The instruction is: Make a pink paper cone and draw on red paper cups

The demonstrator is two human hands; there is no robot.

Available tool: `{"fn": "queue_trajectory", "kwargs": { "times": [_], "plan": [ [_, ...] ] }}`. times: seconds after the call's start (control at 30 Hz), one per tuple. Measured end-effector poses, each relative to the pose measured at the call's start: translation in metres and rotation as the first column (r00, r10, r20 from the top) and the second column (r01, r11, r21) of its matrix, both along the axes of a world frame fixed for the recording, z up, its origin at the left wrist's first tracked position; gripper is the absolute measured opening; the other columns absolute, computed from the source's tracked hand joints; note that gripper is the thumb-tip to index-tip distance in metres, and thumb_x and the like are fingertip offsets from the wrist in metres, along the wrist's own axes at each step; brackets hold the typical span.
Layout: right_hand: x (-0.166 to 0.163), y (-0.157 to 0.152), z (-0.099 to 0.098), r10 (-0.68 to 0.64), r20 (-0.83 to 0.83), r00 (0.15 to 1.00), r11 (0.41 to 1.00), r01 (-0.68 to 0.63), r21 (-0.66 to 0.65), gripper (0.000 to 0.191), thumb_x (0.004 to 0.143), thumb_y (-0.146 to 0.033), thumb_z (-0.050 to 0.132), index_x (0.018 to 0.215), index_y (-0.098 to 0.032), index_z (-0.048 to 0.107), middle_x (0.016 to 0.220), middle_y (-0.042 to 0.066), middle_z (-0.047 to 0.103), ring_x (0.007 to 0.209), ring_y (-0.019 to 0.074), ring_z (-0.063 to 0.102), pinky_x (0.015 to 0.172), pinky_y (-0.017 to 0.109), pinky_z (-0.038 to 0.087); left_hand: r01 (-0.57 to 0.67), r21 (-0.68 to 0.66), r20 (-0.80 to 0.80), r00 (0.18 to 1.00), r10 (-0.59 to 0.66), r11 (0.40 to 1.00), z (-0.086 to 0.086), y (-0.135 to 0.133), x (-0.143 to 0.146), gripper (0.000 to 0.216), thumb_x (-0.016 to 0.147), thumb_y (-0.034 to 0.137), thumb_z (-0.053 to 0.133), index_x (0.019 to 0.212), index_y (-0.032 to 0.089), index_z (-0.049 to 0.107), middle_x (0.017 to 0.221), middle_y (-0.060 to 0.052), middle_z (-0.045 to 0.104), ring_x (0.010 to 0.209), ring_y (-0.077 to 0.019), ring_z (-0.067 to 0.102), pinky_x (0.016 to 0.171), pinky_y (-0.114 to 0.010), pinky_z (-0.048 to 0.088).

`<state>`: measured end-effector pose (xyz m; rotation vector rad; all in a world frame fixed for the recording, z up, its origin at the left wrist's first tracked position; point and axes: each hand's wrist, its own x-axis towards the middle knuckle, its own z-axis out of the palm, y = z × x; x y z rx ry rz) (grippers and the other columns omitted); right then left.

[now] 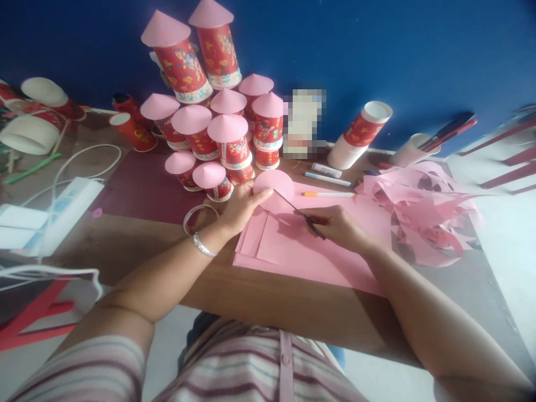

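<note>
My left hand (pixel 247 205) pinches a round pink paper disc (pixel 274 187) at its left edge, thumb on top. In my right hand (pixel 339 226) is a pair of scissors (pixel 299 212), fingers wrapped round the handles. The blades point up and left, their tip reaching the disc close to my left thumb. Below both hands lie stacked sheets of pink paper (pixel 301 254). Just beyond my left hand stand several red patterned paper cups with pink paper cones on top, the closest being a small one (pixel 209 176).
Curled pink paper scraps (pixel 431 212) pile up at the right. Behind the sheets lie an orange-capped marker (pixel 329 194), a blue-capped pen (pixel 326 179) and a glue stick (pixel 326 170). A roll of tape (pixel 201 207) sits by my left wrist. White cable (pixel 54 190) loops at the left.
</note>
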<state>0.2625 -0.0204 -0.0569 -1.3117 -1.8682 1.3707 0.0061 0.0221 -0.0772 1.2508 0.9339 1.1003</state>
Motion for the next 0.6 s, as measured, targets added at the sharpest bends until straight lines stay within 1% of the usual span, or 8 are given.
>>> {"fn": "queue_trajectory", "kwargs": {
  "times": [0.2, 0.37, 0.47, 0.6],
  "plan": [
    [-0.0008, -0.0009, 0.001, -0.008, -0.01, 1.0, 1.0, 0.008, -0.013, 0.047, 0.082, -0.024, 0.058, 0.124, -0.02, 0.079, 0.072, 0.0, 0.067, 0.059, 0.0088, 0.043, 0.056, 0.023, 0.041, -0.002, -0.01, 0.023, 1.0, 0.003, 1.0, -0.0016, 0.0003, 0.0, 0.03, 0.085, 0.042, 0.078, 0.099, 0.015, 0.077, 0.086, -0.004, 0.073, 0.079, -0.0172, 0.064, 0.075, -0.03, 0.05],
    [-0.0016, -0.0007, 0.0011, -0.009, 0.006, 1.0, 1.0, 0.009, 0.016, 0.043, 0.084, -0.026, 0.059, 0.12, -0.02, 0.081, 0.075, 0.0, 0.069, 0.06, 0.009, 0.043, 0.057, 0.022, 0.041, 0.003, -0.016, 0.032, 1.0, -0.002, 1.0, -0.0025, 0.0007, 0.0005, 0.029, 0.084, 0.042, 0.078, 0.095, 0.015, 0.076, 0.084, -0.004, 0.072, 0.078, -0.017, 0.064, 0.075, -0.03, 0.049],
    [-0.0013, -0.0006, 0.0004, -0.007, 0.024, 1.0, 0.999, 0.007, 0.032, 0.042, 0.085, -0.027, 0.06, 0.12, -0.02, 0.081, 0.076, 0.0, 0.068, 0.06, 0.0091, 0.043, 0.057, 0.023, 0.041, 0.0, -0.018, 0.044, 0.999, 0.001, 1.0, -0.0025, 0.0008, 0.001, 0.032, 0.083, 0.044, 0.079, 0.097, 0.016, 0.077, 0.084, -0.004, 0.073, 0.08, -0.0181, 0.065, 0.077, -0.031, 0.049],
    [-0.0014, -0.0011, 0.0001, -0.004, 0.033, 0.999, 1.0, 0.003, 0.026, 0.041, 0.086, -0.028, 0.061, 0.121, -0.019, 0.08, 0.082, 0.002, 0.071, 0.064, 0.011, 0.046, 0.059, 0.024, 0.043, -0.004, -0.012, 0.027, 1.0, 0.004, 1.0, -0.0012, 0.0, 0.0012, 0.033, 0.084, 0.045, 0.078, 0.099, 0.015, 0.077, 0.087, -0.005, 0.075, 0.082, -0.0183, 0.067, 0.077, -0.03, 0.051]
  ]
}}
